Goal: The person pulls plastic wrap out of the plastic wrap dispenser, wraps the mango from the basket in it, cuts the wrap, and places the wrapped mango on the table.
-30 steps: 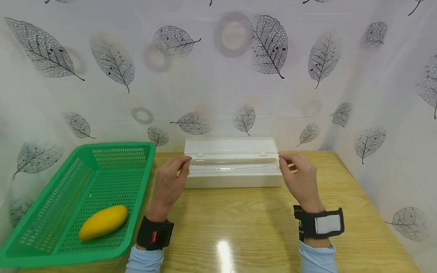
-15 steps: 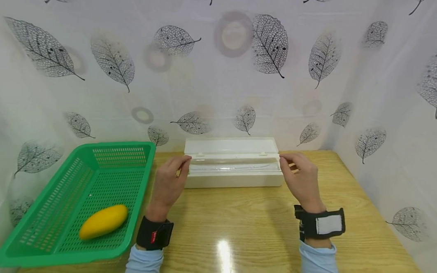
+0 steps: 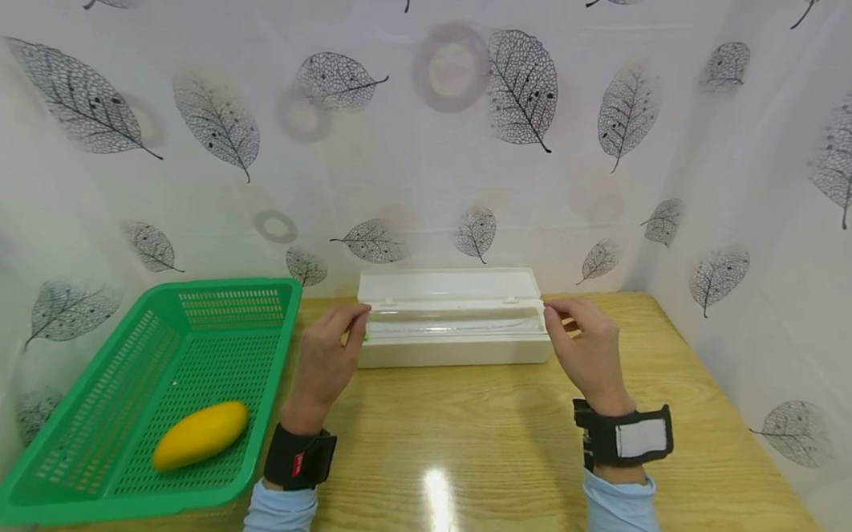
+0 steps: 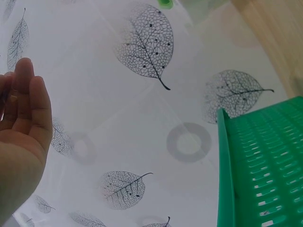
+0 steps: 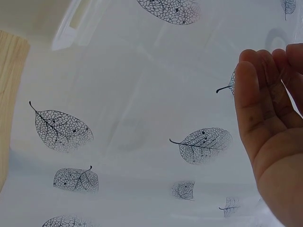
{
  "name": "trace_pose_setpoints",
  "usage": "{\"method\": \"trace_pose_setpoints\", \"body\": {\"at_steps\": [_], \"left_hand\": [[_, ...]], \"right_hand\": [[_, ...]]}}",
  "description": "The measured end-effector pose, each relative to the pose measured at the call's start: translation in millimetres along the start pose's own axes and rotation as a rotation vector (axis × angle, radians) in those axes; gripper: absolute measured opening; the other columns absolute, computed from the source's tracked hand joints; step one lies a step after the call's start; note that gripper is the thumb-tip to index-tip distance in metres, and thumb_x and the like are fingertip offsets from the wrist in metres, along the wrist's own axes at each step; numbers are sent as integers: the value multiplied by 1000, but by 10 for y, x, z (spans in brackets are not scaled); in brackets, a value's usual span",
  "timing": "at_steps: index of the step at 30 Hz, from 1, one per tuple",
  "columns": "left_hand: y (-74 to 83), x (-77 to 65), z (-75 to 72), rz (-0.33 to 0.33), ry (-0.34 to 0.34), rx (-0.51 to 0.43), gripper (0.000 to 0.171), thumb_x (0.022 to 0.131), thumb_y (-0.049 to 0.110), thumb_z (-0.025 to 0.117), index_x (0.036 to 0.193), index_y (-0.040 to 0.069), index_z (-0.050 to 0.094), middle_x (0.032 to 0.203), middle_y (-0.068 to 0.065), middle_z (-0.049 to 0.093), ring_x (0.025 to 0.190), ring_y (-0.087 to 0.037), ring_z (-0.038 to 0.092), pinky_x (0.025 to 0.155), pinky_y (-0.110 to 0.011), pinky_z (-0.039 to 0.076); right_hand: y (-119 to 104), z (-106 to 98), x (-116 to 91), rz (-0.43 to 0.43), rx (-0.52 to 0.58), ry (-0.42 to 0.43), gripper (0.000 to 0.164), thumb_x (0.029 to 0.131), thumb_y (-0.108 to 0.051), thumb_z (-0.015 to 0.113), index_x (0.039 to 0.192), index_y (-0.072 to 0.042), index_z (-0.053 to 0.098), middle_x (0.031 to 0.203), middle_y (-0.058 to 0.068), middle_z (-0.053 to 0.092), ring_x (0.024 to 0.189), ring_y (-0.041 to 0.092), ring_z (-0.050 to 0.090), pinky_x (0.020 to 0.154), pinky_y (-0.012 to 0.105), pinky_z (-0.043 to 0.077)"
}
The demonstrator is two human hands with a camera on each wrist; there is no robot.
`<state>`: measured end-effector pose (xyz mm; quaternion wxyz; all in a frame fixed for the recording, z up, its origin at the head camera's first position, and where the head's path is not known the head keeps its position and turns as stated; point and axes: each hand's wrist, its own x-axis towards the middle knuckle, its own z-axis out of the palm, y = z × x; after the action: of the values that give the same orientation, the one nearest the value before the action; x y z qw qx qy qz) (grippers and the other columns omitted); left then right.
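Observation:
A long white cling film dispenser box (image 3: 458, 352) lies at the back of the table, its lid (image 3: 447, 284) tipped back. Clear cling film (image 3: 440, 328) shows as a shiny sheet along the top of the box, between the two hands. At the box's left end my left hand (image 3: 327, 357) pinches the film between thumb and forefinger. My right hand (image 3: 586, 345) pinches it the same way at the right end. In the right wrist view, transparent film shows by the curled fingers (image 5: 247, 87). Only part of the left hand appears in the left wrist view.
On the left of the wooden table (image 3: 446, 428) stands a green plastic basket (image 3: 269, 418) holding a yellow mango-like fruit (image 3: 201, 436). A white curtain (image 3: 402, 160) with a leaf print hangs close behind the box and along both sides.

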<state>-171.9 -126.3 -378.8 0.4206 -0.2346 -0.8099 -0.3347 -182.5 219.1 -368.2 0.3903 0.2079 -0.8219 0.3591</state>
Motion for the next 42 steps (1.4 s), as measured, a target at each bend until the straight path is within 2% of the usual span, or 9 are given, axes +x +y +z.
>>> {"method": "trace_pose_setpoints", "body": {"at_steps": [7, 15, 23, 27, 31, 36, 42], "left_hand": [[-4, -1, 6, 5, 11, -6, 12, 90, -5, 68, 102, -4, 70, 87, -16, 69, 75, -25, 66, 62, -38, 55], [7, -1, -20, 16, 19, -10, 12, 89, -6, 68, 101, -5, 70, 87, -17, 69, 75, -27, 67, 62, -39, 55], [22, 8, -41, -8, 1, 5, 11, 91, -3, 68, 102, -4, 70, 88, -16, 70, 77, -26, 68, 64, -38, 56], [26, 14, -43, -11, 3, 0, 11, 91, -3, 67, 101, -4, 71, 89, -16, 70, 78, -26, 68, 65, -38, 57], [26, 12, -28, -1, 8, -1, 11, 90, -4, 68, 100, -4, 71, 88, -16, 70, 77, -26, 68, 63, -38, 56], [10, 5, -15, 19, 24, -11, 12, 89, -6, 68, 100, -4, 71, 88, -16, 70, 76, -26, 68, 63, -38, 56], [2, 10, -8, 27, 32, -13, 12, 89, -7, 68, 100, -4, 71, 89, -16, 70, 77, -25, 68, 64, -38, 57]], "right_hand": [[-11, -6, 1, 8, 18, 6, 13, 88, 7, 67, 98, 2, 74, 89, 13, 70, 75, 21, 64, 69, 6, 45], [-20, 2, -4, 11, 23, 8, 13, 88, 7, 67, 98, 2, 74, 89, 12, 71, 76, 20, 64, 69, 8, 46], [-51, -7, 1, -13, 29, 24, 16, 88, 9, 68, 99, 0, 75, 92, 12, 72, 74, 23, 65, 67, 12, 49], [-81, -23, 9, -6, 37, 26, 16, 88, 7, 68, 100, -1, 75, 93, 11, 72, 76, 22, 65, 68, 10, 48], [-82, -38, 2, 3, 46, 31, 16, 88, 8, 68, 99, -1, 76, 93, 11, 73, 76, 20, 65, 69, 9, 47], [-60, -34, 3, -6, 40, 34, 15, 87, 8, 68, 98, 0, 75, 93, 12, 73, 76, 20, 64, 68, 13, 49], [-39, -27, 11, -7, 38, 32, 14, 87, 8, 68, 97, 1, 74, 92, 14, 72, 78, 15, 63, 68, 10, 47]]}}
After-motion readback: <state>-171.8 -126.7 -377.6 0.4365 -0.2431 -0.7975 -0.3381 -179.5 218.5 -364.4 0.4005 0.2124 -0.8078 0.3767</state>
